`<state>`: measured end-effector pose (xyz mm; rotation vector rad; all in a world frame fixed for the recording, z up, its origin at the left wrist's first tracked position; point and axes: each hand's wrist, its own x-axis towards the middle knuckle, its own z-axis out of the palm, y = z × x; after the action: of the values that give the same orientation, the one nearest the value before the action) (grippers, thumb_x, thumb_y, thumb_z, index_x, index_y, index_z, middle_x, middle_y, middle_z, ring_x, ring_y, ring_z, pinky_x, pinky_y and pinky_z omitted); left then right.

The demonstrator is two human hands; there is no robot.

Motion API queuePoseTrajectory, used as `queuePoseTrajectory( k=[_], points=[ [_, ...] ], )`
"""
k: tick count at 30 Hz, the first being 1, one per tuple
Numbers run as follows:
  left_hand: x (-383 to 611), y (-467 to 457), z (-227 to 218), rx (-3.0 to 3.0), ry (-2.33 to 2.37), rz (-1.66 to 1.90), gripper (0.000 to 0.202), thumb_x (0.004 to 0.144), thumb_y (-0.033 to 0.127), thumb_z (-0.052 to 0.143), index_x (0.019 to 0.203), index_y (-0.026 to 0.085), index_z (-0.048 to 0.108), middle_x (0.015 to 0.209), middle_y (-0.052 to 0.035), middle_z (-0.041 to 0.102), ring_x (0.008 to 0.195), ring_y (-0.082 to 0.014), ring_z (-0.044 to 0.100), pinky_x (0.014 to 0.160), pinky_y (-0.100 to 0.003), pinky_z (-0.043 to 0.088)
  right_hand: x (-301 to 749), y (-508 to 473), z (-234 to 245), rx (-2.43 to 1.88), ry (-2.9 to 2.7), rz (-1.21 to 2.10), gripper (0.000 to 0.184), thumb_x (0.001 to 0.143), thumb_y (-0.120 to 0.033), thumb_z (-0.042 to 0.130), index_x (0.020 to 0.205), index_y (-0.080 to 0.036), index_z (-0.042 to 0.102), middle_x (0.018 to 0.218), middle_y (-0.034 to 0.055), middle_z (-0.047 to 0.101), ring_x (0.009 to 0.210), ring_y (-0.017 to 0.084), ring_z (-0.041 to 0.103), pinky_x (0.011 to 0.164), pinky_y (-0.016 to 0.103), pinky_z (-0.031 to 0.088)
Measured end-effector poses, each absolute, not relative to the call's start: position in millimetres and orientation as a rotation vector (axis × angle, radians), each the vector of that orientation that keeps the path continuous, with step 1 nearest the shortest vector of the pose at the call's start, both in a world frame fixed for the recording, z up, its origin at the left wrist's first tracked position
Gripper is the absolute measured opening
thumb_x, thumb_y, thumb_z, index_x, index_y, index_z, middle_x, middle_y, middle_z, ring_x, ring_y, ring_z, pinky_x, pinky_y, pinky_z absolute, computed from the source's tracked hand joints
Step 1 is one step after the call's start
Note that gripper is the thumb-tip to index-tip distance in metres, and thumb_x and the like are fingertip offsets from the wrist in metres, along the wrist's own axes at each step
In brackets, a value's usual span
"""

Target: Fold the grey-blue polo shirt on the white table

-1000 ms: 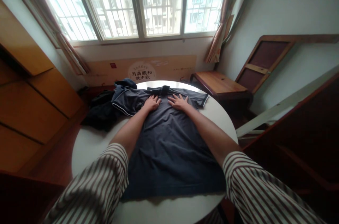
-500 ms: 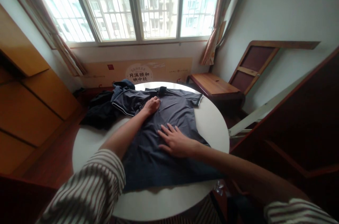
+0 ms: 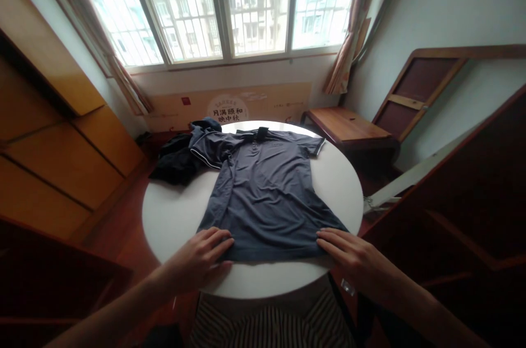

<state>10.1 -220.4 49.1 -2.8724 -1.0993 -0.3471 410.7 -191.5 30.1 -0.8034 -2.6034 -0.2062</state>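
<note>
A dark grey polo shirt (image 3: 267, 189) lies spread face up on a round white table (image 3: 337, 189), collar toward the window. My left hand (image 3: 197, 263) rests at the shirt's near left hem corner, fingers stretched out and touching the cloth. My right hand (image 3: 353, 260) lies at the near right hem corner, fingers extended over the table's edge. Neither hand holds anything that I can make out.
A heap of dark clothes (image 3: 181, 159) hangs over the table's far left edge. A low wooden bench (image 3: 349, 126) stands at the right under the window. Wooden cabinets (image 3: 61, 156) line the left wall, and dark wooden boards (image 3: 472, 183) lean at the right.
Both hands have drawn back from the shirt's collar and chest to its near hem corners. The view has pulled back from the table.
</note>
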Motion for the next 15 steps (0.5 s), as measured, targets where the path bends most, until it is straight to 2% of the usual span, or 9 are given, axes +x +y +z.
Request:
queuePoseTrajectory(
  k=[3,5,8,12,15],
  points=[
    [-0.9,-222.5,42.7,-2.781,-1.111,-0.353,0.032,0.092,0.009,0.049,0.121,0.016,0.06,0.115,-0.012,0.066,0.101,-0.0233,0.064,0.087,-0.038,0.057,416.6,-189.1,34.4,-0.868,-2.526,-0.229,0.045,0.076,0.004,0.043,0.106,-0.016,0.068,0.105,0.0106,0.072,0.097,0.022,0.068,0.082,0.036,0.06],
    [-5.6,-222.3,45.3,-2.753,-1.17,-0.423,0.033,0.092,0.004,0.045,0.119,0.017,0.058,0.107,-0.0104,0.068,0.095,-0.0212,0.065,0.083,-0.035,0.058,419.6,-188.2,42.5,-0.858,-2.458,-0.244,0.045,0.077,0.004,0.042,0.107,-0.018,0.068,0.104,0.0096,0.071,0.096,0.022,0.067,0.081,0.036,0.06],
    [-8.8,-224.1,55.6,-2.696,-1.291,-0.684,0.023,0.095,0.008,0.041,0.108,0.018,0.056,0.09,-0.0061,0.067,0.081,-0.0175,0.065,0.074,-0.03,0.056,422.5,-189.7,57.9,-0.837,-2.344,-0.303,0.046,0.08,0.004,0.04,0.11,-0.02,0.066,0.107,0.009,0.071,0.101,0.023,0.065,0.085,0.038,0.058],
    [-8.1,-225.9,67.5,-2.619,-1.374,-0.988,0.016,0.098,0.011,0.037,0.095,0.02,0.051,0.083,-0.0028,0.06,0.074,-0.0137,0.06,0.069,-0.026,0.052,424.2,-192.1,68.5,-0.848,-2.285,-0.293,0.041,0.085,-0.001,0.043,0.11,-0.022,0.067,0.102,0.0091,0.069,0.095,0.024,0.064,0.081,0.039,0.057],
    [-8.4,-225.1,69.4,-2.672,-1.314,-0.914,0.015,0.098,0.012,0.041,0.102,0.021,0.053,0.084,-0.0021,0.061,0.074,-0.0141,0.06,0.07,-0.025,0.052,426.8,-191.2,65.4,-0.856,-2.295,-0.295,0.039,0.083,-0.002,0.044,0.105,-0.022,0.068,0.094,0.0087,0.068,0.085,0.023,0.062,0.075,0.039,0.056]
  ],
)
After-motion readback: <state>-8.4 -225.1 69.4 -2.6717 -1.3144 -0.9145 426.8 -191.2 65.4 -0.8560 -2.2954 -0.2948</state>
